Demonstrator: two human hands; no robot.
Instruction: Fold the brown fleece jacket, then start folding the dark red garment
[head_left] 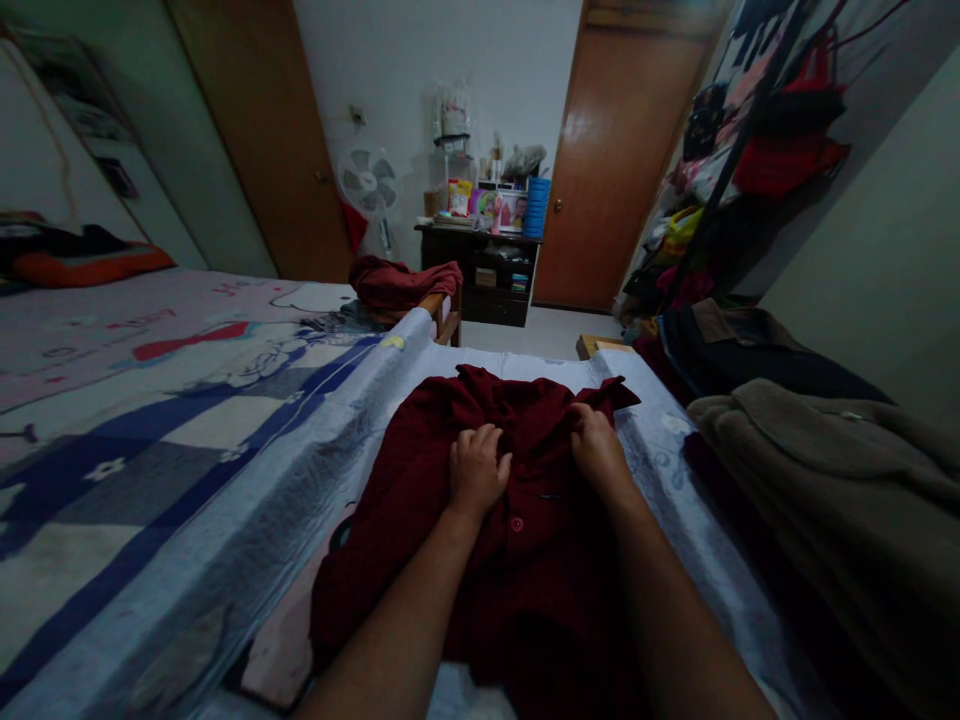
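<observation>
A dark red button-up shirt [555, 560] lies spread in front of me, its collar end pointing away. One round button shows on its front placket. My left hand [478, 468] rests on the shirt's chest, fingers bent and the thumb standing apart from them. Near the collar on the other side, my right hand [596, 448] pinches a fold of the shirt's cloth between thumb and fingers. The fingertips of that hand are partly hidden by the fabric.
Under the shirt is a light blue patterned sheet [300, 520]. A brown garment pile [817, 480] borders the right side. A blue-and-white checked bedspread [202, 420] spreads left. Beyond stand a dark red cloth heap [401, 287], a fan [369, 182] and a black cabinet [457, 255].
</observation>
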